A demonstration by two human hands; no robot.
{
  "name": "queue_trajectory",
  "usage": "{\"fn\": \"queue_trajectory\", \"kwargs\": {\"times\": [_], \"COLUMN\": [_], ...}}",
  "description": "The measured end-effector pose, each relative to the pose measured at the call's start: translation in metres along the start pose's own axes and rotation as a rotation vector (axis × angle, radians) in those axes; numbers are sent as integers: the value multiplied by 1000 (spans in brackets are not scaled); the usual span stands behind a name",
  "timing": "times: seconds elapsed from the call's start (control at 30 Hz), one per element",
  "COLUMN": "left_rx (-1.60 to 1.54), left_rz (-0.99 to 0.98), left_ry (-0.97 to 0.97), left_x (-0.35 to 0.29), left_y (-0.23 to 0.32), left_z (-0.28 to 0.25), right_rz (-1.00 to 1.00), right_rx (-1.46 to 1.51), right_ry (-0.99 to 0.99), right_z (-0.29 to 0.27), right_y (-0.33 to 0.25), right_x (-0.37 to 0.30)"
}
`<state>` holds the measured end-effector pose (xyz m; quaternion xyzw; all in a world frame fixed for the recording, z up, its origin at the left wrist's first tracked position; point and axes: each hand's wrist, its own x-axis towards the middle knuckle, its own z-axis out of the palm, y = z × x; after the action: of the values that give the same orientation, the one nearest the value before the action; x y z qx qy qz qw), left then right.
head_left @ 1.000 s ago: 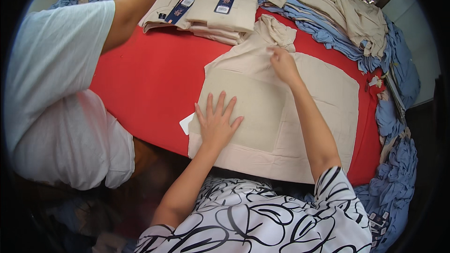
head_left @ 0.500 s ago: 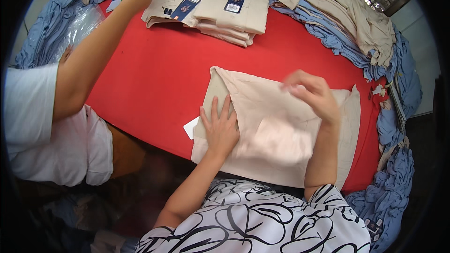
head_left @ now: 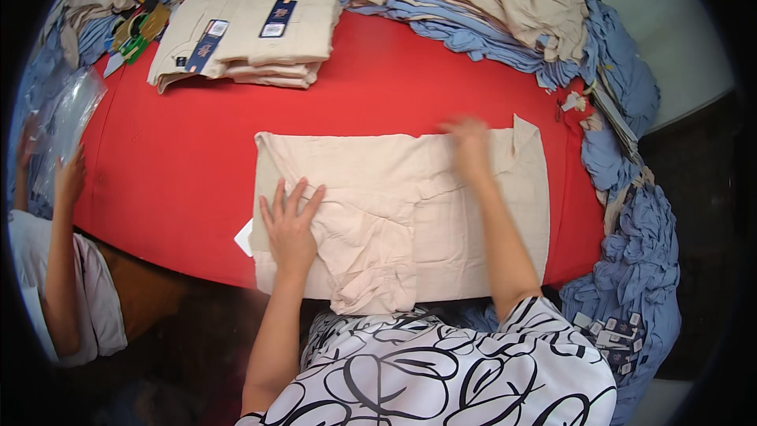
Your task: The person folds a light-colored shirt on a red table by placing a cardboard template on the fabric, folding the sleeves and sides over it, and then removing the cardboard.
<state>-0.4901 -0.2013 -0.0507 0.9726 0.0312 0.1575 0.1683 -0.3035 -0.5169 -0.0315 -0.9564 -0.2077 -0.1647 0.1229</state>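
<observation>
1. Beige cloth, a garment (head_left: 363,166), is spread in layers on the red surface (head_left: 197,173), directly in front of the person; a narrower, sleeve-like part (head_left: 382,268) is laid across it toward the near edge.
2. The left grip (head_left: 290,237) is spread palm down near the garment's left side, with fingers parted and nothing seen pinched. By this flat placing, the layers are apparently steadied against sliding.
3. The right grip (head_left: 471,150) is blurred at the garment's far edge; how far it is open, and whether any cloth is held, cannot be told. It is placed well apart from the left grip, so the cloth can probably be controlled from two sides.
4. A white card (head_left: 245,238) is seen jutting out at the garment's left edge; the rest of it is hidden.
5. Folded beige garments (head_left: 244,55) are stacked beyond, to the left, with a dark blue tag (head_left: 277,19) faced upward, presumably so that it can be read.
6. Blue garments (head_left: 635,244) are heaped along the right side, likely so that both grips are not hindered. At far left, a co-worker's hand (head_left: 71,177) is seen beside clear plastic (head_left: 77,110).
</observation>
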Motion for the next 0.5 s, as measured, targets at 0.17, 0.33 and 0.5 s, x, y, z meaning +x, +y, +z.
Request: {"fn": "queue_trajectory", "kwargs": {"times": [0.17,0.33,0.5], "left_rx": [-151,-356,-562], "left_rz": [8,-51,-153], "left_ry": [2,-71,-190], "left_x": [3,0,11], "left_y": [-4,-24,-12], "left_z": [9,7,-12], "right_rz": [377,436,644], "right_rx": [-301,-333,-317], "right_ry": [15,142,-101], "right_z": [-47,-109,-159], "right_y": [185,191,161], "right_x": [-37,-92,-195]}}
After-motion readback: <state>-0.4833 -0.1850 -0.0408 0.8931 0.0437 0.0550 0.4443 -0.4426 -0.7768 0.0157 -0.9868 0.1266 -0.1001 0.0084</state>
